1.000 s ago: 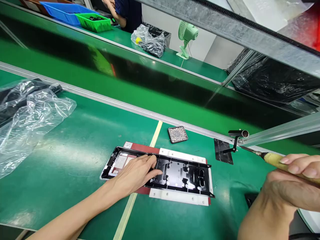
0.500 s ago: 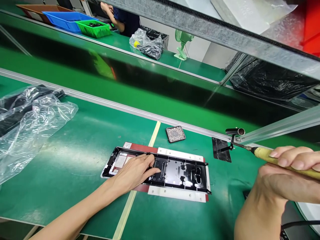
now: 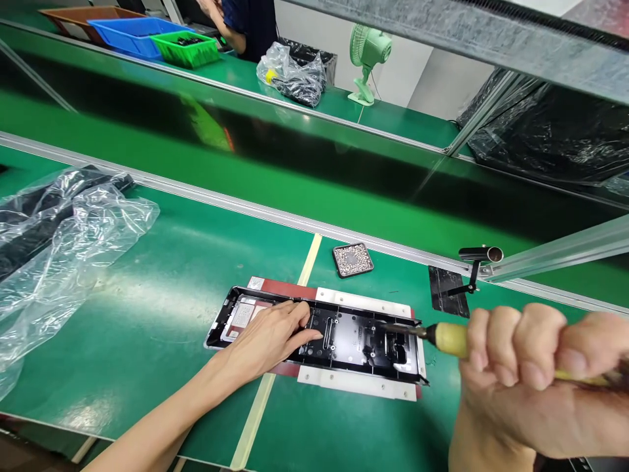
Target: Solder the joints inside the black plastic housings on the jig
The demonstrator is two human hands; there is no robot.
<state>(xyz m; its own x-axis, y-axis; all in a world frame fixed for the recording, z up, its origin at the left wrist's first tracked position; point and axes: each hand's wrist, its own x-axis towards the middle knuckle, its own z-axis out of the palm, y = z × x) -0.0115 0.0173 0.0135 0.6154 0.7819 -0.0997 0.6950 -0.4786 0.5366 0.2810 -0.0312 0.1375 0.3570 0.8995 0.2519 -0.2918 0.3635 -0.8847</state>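
Observation:
A long black plastic housing (image 3: 344,341) lies open side up on a fixture with white side strips (image 3: 354,387). Across its left half, my left hand (image 3: 282,331) rests with curled fingers holding it, the thumb stretched along the inside. My right hand (image 3: 525,360) is wrapped round the yellow handle of what looks like a soldering iron (image 3: 451,339). Its thin metal shaft points left over the housing's right end; whether the tip touches cannot be seen. Behind the housing sits a small square dish (image 3: 352,259) of tiny silvery pieces.
A tube-shaped tool holder (image 3: 480,254) stands behind on the right, by a metal post. Clear plastic bagging (image 3: 98,223) covers the left of the bench. Beyond the green partition are bins (image 3: 137,36), a fan (image 3: 366,62) and another person (image 3: 253,33).
My right hand has brought the soldering iron from beside the tube holder leftward over the housing's right end. My left hand stays on the housing. The view has shifted slightly.

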